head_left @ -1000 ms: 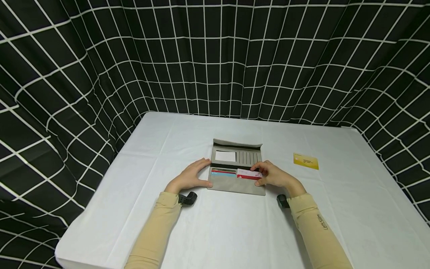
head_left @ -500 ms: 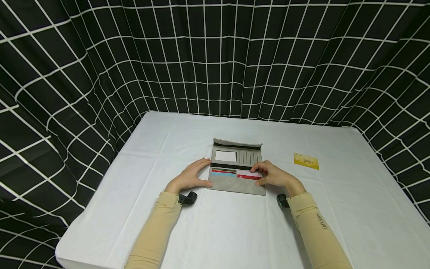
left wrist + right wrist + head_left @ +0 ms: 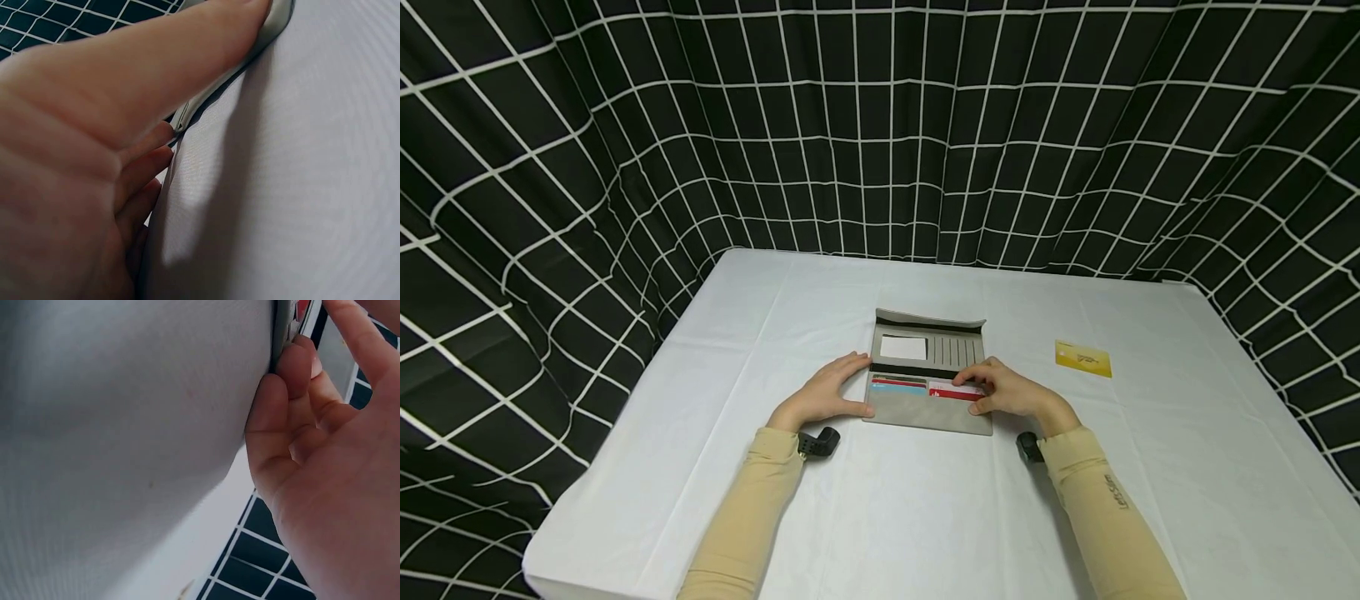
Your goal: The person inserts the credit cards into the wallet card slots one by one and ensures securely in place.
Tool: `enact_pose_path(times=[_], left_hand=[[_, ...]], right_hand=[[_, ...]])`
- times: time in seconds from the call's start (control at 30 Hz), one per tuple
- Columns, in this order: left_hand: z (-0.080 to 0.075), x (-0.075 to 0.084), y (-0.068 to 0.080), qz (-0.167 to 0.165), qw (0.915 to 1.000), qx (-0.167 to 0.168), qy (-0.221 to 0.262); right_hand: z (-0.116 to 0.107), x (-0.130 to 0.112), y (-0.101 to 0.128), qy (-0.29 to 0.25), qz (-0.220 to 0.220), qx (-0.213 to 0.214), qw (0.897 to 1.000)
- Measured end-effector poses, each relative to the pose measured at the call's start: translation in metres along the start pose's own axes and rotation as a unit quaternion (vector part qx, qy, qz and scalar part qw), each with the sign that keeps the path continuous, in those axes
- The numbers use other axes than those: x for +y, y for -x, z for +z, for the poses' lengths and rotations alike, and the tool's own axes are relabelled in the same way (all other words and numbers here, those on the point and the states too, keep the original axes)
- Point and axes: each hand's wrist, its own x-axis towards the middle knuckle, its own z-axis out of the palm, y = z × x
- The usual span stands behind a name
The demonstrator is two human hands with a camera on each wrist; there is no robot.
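Observation:
An open grey wallet (image 3: 925, 408) lies flat on the white table (image 3: 887, 517), with cards in its near slots. My left hand (image 3: 831, 392) holds the wallet's left edge, with the thumb at the near corner and the fingers by the fold. In the left wrist view the thumb (image 3: 187, 56) lies along the wallet's edge (image 3: 278, 28). My right hand (image 3: 1011, 393) pinches a red and white card (image 3: 951, 390) that sits partly inside a right-hand slot. The right wrist view shows those fingers (image 3: 294, 369) at the wallet's rim (image 3: 281, 325).
A yellow card (image 3: 1082, 358) lies alone on the table to the right of the wallet. A white card (image 3: 903, 347) shows in the wallet's far half. A black curtain with a white grid (image 3: 880, 125) hangs round the table on three sides.
The red and white card has slid deeper into its slot, with less of it showing. My right hand moved slightly with it. The left hand has stayed put.

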Motion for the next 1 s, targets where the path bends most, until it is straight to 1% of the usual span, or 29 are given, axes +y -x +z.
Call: enact_pose_path(times=[0.07,0.23,0.37,0.57,0.77,1.0], left_hand=[[0.0001,-0.0003,0.0002,-0.003,1.0000,-0.002,0.000],[0.0007,-0.0011,0.0003,-0.001,1.0000,0.000,0.004],[0.0005,-0.0009,0.0003,-0.001,1.0000,-0.002,0.003],[-0.0006,0.0002,0.0002,0.004,1.0000,0.000,0.003],[-0.0004,0.0001,-0.0002,0.001,1.0000,-0.002,0.002],[0.0004,0.0002,-0.0003,0.002,1.0000,0.000,0.002]], right_hand=[[-0.0002,-0.0012,-0.0009,0.010,0.006,-0.006,1.000],[-0.0018,-0.0037,-0.0013,0.015,0.012,-0.016,1.000],[-0.0031,-0.0053,-0.0016,0.017,0.006,-0.022,1.000],[-0.0028,-0.0058,-0.0020,0.012,0.004,-0.017,1.000],[-0.0025,-0.0049,-0.0025,0.007,0.004,-0.016,1.000],[-0.0034,-0.0023,-0.0040,-0.001,0.015,-0.011,1.000]])
